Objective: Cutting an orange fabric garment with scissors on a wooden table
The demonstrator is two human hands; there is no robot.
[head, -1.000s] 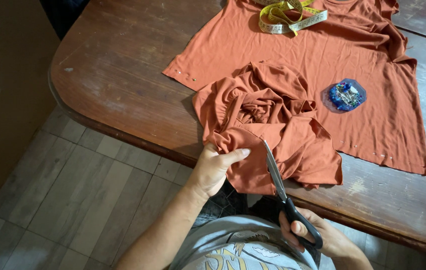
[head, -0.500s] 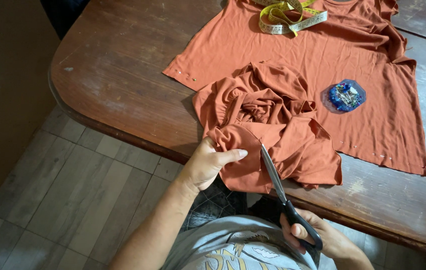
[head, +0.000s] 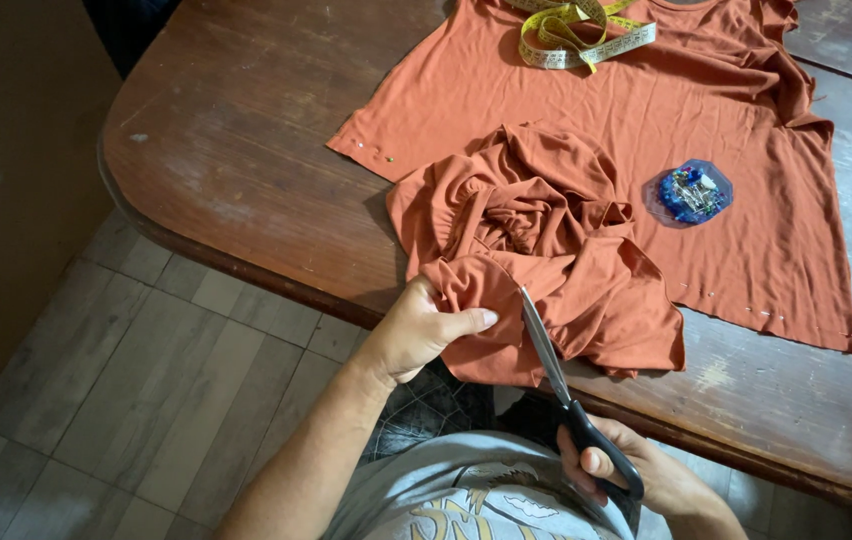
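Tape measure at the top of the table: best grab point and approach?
Judging by its pose, pinch the tape measure at a raised loop, coming straight down from above. It lies loosely coiled on the flat orange fabric, so the loops stand proud while the flat runs hug the cloth.

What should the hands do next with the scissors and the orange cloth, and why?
Probably close the scissors for one short snip. The right hand holds them with the blades at the cloth edge, and the left hand grips that fold beside them.
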